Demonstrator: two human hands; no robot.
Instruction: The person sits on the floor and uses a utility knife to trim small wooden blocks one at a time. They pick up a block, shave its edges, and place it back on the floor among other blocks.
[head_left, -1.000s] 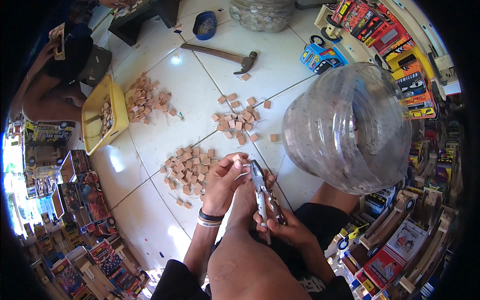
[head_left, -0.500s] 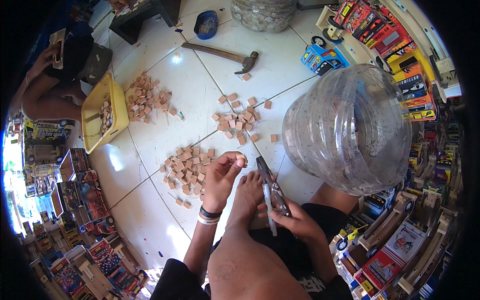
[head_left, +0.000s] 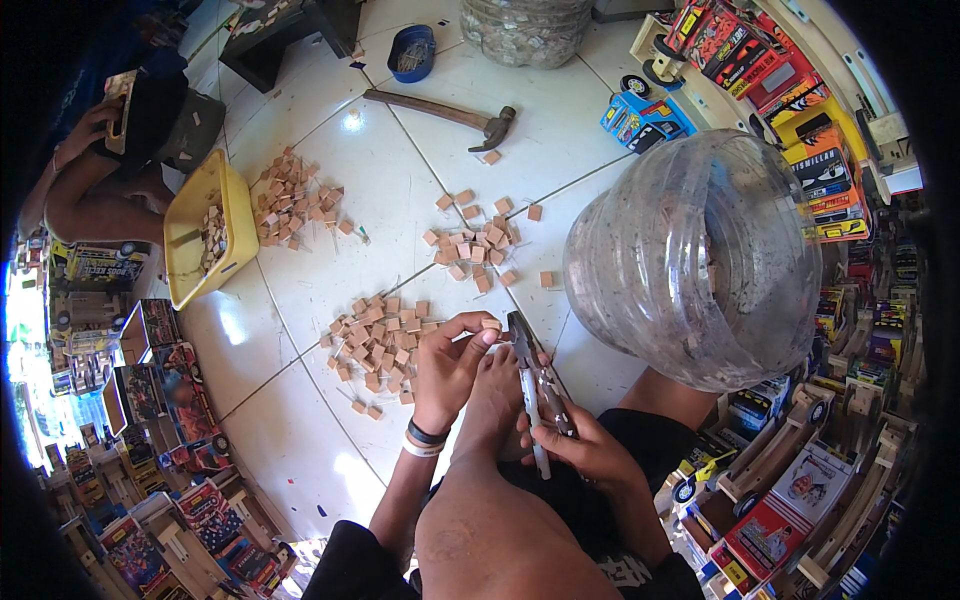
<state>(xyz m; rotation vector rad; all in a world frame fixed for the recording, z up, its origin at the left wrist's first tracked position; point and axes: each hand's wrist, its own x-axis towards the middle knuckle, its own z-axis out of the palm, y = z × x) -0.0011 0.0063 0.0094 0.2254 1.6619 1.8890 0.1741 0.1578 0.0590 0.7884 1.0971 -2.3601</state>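
Left hand [head_left: 450,365]: thumb and fingers pinched on one small wooden block [head_left: 491,325], held up off the floor [head_left: 300,300], above the toes of the person's bare foot [head_left: 488,395]. Thin pin sticks out of its right side.

Right hand [head_left: 582,440]: clamped around the handles of the pliers [head_left: 526,370]. Tool points away from the person, jaw end just beside the block. Cannot tell whether the jaws touch the pin.

More blocks on the floor, three groups: near pile [head_left: 376,338] just beyond and left of the left hand, middle pile [head_left: 467,247] farther out, far pile [head_left: 290,195] up against the yellow tub [head_left: 243,230]. Tub holds more pieces.

Hammer [head_left: 425,103] lies beyond the middle pile, head to the right, one loose block close to the head. Blue tray [head_left: 411,76] sits past it, full of thin metal bits, too small to identify.

Big clear jar [head_left: 690,270] on its side, right of the hands. Blue toy truck [head_left: 645,120] just past it. Stacked toy trucks line both sides. Co-worker [head_left: 100,215] sits at far left, next to the tub.
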